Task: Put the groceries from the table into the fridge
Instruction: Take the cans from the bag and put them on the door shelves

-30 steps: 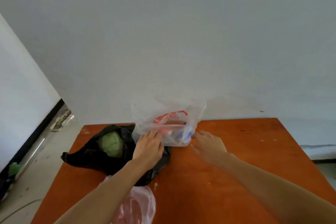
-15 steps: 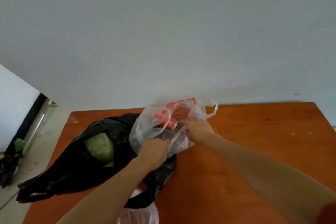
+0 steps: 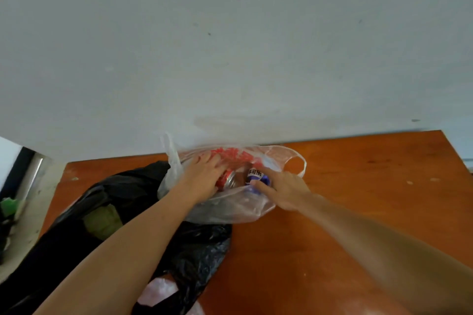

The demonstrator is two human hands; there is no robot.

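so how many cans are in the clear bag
2: red can in the left hand, blue can in the right hand, both inside the bag. More may be hidden.

An orange-brown wooden table (image 3: 358, 212) with darker scuffs and a few pale specks stands against a plain, pale grey-white wall (image 3: 230, 33). Near the table's far edge lies a clear plastic bag (image 3: 230, 212) printed with red markings along its top. Inside it show a red can (image 3: 226, 179) with a silver top and a blue can (image 3: 256, 176) bearing a white label with dark characters. Toward the left edge sprawls a glossy black bag (image 3: 102, 186), with a pale green vegetable (image 3: 102, 220) showing in its opening. At the near edge, a translucent pink bag (image 3: 161, 289) peeks out. Beyond the left edge are a grey floor (image 3: 28, 212), a black strip (image 3: 20, 166) along the wall's base and a bright green object (image 3: 9, 206).
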